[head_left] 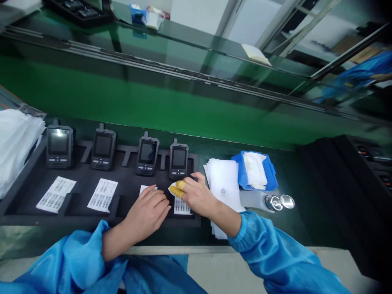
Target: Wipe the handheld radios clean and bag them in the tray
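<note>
Several dark handheld radios with screens and stub antennas, such as the rightmost radio [178, 160], stand in a row along a black foam tray [128, 179]. White barcode label sheets, among them the left label sheet [56, 194] and the second label sheet [103, 195], lie in front of them. My left hand [149, 212] rests with fingers stretched out over a mostly covered label sheet [148, 188]. Yellow finger covers show on two fingers of my right hand [196, 195], which pinches a white corner of the rightmost label sheet [182, 206] below the rightmost radio.
Right of the tray lie a stack of white paper sheets [225, 179], a blue bin [270, 174] holding white cloths or papers, and an opened small metal tin [274, 202]. White bags [16, 143] are heaped at left. Black foam trays [333, 183] stand stacked at right. A glass-topped shelf [183, 49] runs behind.
</note>
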`<action>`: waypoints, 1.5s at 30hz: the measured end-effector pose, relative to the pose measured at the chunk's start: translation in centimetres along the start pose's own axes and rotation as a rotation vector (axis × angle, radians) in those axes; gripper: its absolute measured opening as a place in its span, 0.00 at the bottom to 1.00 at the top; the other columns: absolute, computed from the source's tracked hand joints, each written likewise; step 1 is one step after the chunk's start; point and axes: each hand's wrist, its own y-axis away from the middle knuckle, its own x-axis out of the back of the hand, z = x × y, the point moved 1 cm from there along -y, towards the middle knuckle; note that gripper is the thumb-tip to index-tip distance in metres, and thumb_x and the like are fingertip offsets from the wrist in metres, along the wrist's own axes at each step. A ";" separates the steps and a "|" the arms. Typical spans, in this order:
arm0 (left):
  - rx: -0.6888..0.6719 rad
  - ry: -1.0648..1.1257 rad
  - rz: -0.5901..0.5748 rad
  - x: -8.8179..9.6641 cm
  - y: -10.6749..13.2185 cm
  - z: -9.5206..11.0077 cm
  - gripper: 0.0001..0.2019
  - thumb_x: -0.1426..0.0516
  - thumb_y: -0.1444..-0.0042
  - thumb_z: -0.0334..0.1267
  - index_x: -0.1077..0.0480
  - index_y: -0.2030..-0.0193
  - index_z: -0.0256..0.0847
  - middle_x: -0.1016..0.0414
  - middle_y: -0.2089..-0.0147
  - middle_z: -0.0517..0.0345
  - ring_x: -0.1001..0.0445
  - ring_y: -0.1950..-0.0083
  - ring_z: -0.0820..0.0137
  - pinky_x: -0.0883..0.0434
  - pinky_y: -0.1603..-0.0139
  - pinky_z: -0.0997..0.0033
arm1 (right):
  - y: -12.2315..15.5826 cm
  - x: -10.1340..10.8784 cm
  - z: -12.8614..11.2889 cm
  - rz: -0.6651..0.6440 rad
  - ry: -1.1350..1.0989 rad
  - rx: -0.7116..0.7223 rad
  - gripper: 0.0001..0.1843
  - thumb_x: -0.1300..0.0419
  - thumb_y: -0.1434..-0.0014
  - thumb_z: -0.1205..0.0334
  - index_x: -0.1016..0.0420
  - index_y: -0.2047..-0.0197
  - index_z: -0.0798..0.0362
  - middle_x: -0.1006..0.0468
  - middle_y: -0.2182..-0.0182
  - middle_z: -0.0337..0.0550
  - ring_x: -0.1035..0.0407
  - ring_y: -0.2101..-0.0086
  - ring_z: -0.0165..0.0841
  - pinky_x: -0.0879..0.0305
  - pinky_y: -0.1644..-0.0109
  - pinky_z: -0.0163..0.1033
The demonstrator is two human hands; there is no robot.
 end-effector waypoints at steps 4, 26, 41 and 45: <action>-0.019 0.028 0.030 0.1 0.1 0.0 0.11 0.50 0.37 0.31 0.26 0.62 0.36 0.23 0.63 0.53 0.26 0.58 0.66 0.28 0.50 0.62 | -1.5 0.4 2.5 0.058 0.099 -0.211 0.13 0.45 0.40 0.72 0.22 0.67 0.48 0.25 0.66 0.40 0.41 0.63 0.33 0.58 0.50 0.47; -0.044 -0.149 -0.155 -1.9 -1.4 -0.3 0.20 0.51 0.35 0.44 0.32 0.45 0.30 0.34 0.38 0.40 0.37 0.36 0.56 0.40 0.35 0.49 | -4.6 -1.0 5.0 0.133 0.190 -0.251 0.12 0.46 0.37 0.70 0.21 0.62 0.48 0.23 0.63 0.39 0.38 0.62 0.31 0.59 0.49 0.47; -0.046 -0.133 -0.150 -1.9 -1.1 -0.3 0.20 0.52 0.35 0.42 0.33 0.44 0.29 0.33 0.38 0.40 0.37 0.36 0.56 0.41 0.35 0.50 | 1.7 -1.0 0.6 0.011 -0.001 -0.225 0.14 0.44 0.45 0.76 0.22 0.72 0.49 0.23 0.64 0.38 0.38 0.65 0.30 0.57 0.50 0.46; -0.043 -0.139 -0.070 -0.7 0.1 -0.3 0.19 0.55 0.33 0.40 0.29 0.49 0.30 0.27 0.44 0.42 0.31 0.40 0.57 0.41 0.35 0.49 | 0.0 0.5 0.3 0.032 -0.020 -0.261 0.14 0.44 0.48 0.76 0.21 0.67 0.49 0.24 0.64 0.39 0.37 0.64 0.31 0.56 0.51 0.45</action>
